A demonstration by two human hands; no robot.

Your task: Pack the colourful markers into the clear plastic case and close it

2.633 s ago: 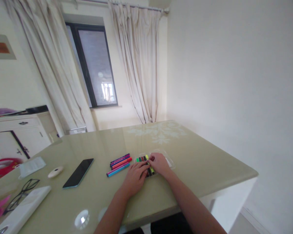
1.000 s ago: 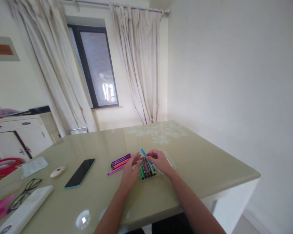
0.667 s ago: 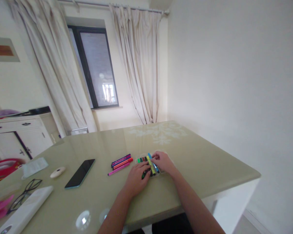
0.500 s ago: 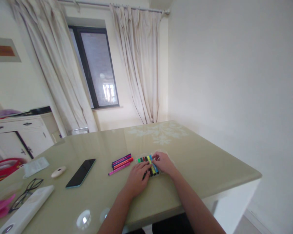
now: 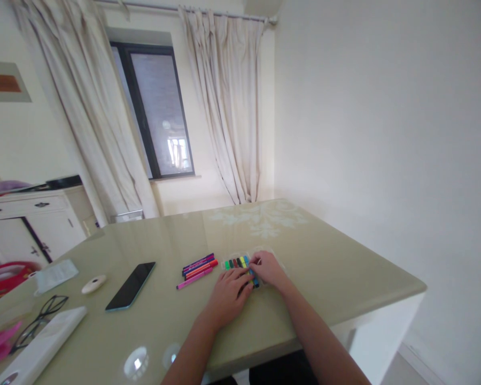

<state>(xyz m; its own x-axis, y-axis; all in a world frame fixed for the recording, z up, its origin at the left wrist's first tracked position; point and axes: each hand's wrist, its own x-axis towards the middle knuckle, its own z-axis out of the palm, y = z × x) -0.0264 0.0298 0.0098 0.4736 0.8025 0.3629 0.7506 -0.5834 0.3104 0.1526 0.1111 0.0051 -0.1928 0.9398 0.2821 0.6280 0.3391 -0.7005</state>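
Green, dark red, black, yellow and blue caps line up in a row of pens (image 5: 231, 263) inside a clear plastic case (image 5: 224, 265) on a pale green, glossy bench (image 5: 324, 278). A person's left hand (image 5: 226, 294) lies palm down over the near part of that row, its fingers parted rather than curled around anything. The right hand (image 5: 266, 267) is bent over the row's right end, thumb and forefinger close together by a blue pen (image 5: 255, 280); whether they pinch it or only touch it, I cannot tell. Judging by this, the step in hand is settling the blue pen flat beside its neighbours. To the left, just beside the case, loose pens (image 5: 200, 270) in purple, orange and pink lie bundled on the bench. A next move would seem to call for lifting the hands gently, so the row stays put. Farther left lies a dark phone (image 5: 131, 286).
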